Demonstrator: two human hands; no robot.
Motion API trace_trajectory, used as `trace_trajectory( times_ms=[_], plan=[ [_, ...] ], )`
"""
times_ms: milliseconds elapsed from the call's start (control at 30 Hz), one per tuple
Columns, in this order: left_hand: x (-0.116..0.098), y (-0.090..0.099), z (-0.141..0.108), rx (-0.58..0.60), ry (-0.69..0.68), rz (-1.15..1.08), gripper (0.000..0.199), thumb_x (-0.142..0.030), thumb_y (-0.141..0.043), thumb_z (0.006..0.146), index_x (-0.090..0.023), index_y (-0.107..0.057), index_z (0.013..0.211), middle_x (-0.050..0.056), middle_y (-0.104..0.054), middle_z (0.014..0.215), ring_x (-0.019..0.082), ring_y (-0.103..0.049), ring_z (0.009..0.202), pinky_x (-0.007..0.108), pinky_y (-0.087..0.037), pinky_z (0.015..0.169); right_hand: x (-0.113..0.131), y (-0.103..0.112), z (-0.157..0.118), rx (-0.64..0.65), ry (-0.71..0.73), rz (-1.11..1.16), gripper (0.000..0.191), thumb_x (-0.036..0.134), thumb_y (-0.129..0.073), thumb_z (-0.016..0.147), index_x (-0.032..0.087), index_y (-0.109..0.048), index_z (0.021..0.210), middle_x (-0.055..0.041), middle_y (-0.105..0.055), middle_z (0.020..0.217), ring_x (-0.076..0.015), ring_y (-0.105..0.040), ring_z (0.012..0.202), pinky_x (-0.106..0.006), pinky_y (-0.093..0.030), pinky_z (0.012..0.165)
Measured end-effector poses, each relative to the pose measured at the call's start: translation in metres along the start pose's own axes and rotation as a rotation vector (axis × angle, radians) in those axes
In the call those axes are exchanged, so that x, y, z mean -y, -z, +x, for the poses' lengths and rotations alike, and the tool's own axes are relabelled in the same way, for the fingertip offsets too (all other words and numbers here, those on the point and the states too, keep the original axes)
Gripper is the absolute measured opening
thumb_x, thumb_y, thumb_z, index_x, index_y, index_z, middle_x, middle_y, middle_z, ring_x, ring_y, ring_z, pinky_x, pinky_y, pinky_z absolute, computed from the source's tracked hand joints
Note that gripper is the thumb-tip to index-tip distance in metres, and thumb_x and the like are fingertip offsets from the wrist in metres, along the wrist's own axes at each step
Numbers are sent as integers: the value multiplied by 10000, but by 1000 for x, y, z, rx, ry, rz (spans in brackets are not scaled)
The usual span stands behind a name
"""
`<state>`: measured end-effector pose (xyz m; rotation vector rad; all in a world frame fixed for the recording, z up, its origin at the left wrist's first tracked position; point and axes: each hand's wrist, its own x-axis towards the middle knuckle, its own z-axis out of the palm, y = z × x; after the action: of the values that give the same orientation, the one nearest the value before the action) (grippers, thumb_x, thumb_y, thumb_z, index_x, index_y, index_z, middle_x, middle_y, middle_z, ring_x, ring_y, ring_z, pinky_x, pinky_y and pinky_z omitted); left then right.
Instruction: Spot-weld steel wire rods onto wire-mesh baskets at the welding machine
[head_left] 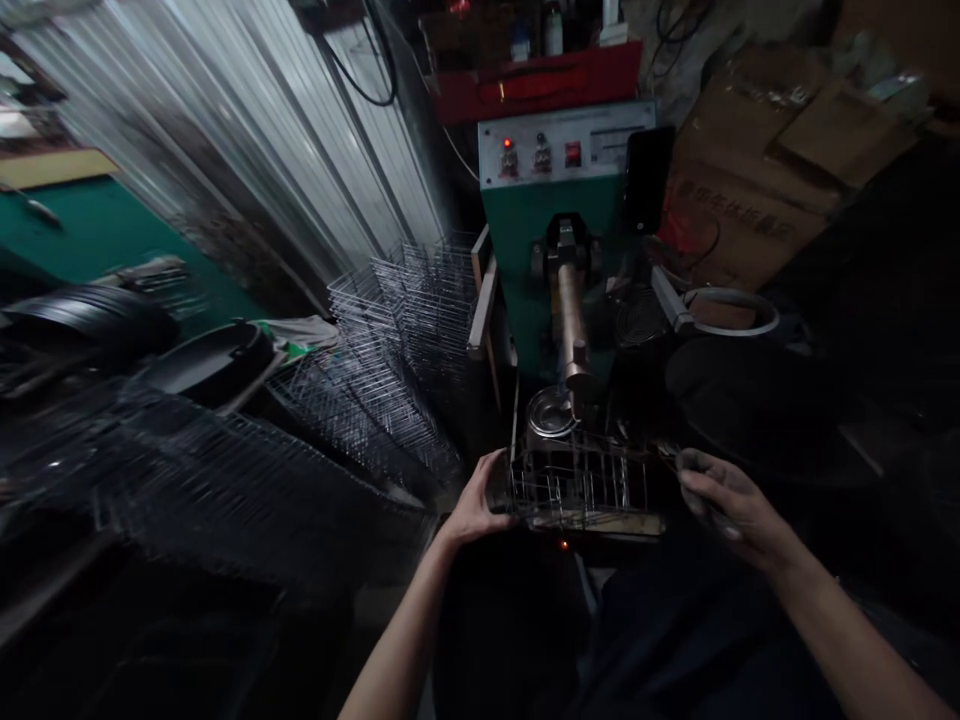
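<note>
A wire rack (574,490) made of thin metal rods is in front of me, below the copper-coloured arm (571,320) of a green machine (517,240). My left hand (480,505) is closed on the left end of this rack, thumb low and fingers above. To the right of the rack, my right hand (720,495) has its fingers pressed together around something small and dark that I cannot make out. A round metal piece (553,412) sits just behind the rack, beside the tip of the machine's arm.
Stacked wire racks (405,310) stand at the left, with more dark ones (225,490) nearer me. Black round pans (206,360) lie farther left. Cardboard boxes (750,200) and a metal ring (731,312) are at the right. A red tray (540,85) tops the machine.
</note>
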<state>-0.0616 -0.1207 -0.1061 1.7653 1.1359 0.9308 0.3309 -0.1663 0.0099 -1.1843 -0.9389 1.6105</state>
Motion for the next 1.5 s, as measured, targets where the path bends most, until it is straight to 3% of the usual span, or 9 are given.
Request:
trace_trajectory(
  times_ms=[67,133,233,333,433,600,767,1067,1500],
  plan=[
    [-19,-8,3,25,-43,154,1053,-260,-869,548,-236,-382,1481,126,-425,1477,356,-421,1371,530,-315,1188,4,-10,-2,163,14,-15,445,522,-808,757,165,-645,965,-21,-657,668,-60,-500,388,-147,-362,364],
    [-37,-21,10,17,-14,261,1069,-273,-869,533,-236,-370,1478,119,-461,1441,359,-427,1358,528,-366,1155,9,-24,-2,357,35,-91,495,541,-773,788,146,-684,1075,-98,-715,873,-172,-683,655,-255,-544,569],
    [-60,-45,20,-48,86,398,1069,-293,-873,490,-253,-382,1438,118,-470,1410,398,-345,1397,540,-458,1061,7,-43,5,502,144,-435,343,450,-678,909,181,-710,1121,-79,-721,988,-219,-691,901,-334,-539,811],
    [-78,-61,27,-82,106,463,1009,-296,-857,482,-267,-404,1383,112,-484,1372,404,-332,1390,498,-527,957,-11,-53,23,472,355,-822,178,320,-597,981,200,-728,980,-28,-713,906,-185,-650,855,-312,-494,796],
    [-90,-66,30,-104,48,488,976,-289,-843,467,-256,-418,1345,101,-516,1318,399,-360,1356,508,-490,1016,-33,-54,41,416,547,-1157,103,220,-637,949,183,-714,1006,-49,-713,935,-218,-619,917,-339,-490,807],
    [-100,-66,34,-215,26,477,934,-276,-815,450,-233,-431,1300,105,-498,1316,386,-360,1346,518,-449,1069,-51,-51,47,268,953,-1577,356,57,-550,930,111,-642,1270,-134,-720,1124,-287,-601,1017,-426,-519,832],
    [-105,-68,37,-286,-12,415,934,-275,-802,457,-226,-399,1298,114,-482,1316,365,-369,1344,494,-495,1019,-48,-51,43,145,1162,-1650,403,-11,-471,899,45,-652,1255,-142,-726,1143,-304,-610,1036,-419,-553,828],
    [-108,-64,35,-239,-122,522,704,-315,-823,500,-250,-586,1160,67,-498,1422,380,-340,1351,516,-451,1068,-46,-50,41,139,1135,-1588,387,-3,-500,895,101,-683,1220,-97,-737,1132,-276,-637,1040,-419,-581,882],
    [-106,-62,33,-267,-171,547,752,-341,-835,511,-272,-644,1235,60,-468,1453,380,-318,1356,513,-441,1094,-45,-48,41,157,1121,-1565,413,0,-520,882,116,-667,1249,-114,-728,1157,-276,-637,1074,-445,-578,906]
  ],
)
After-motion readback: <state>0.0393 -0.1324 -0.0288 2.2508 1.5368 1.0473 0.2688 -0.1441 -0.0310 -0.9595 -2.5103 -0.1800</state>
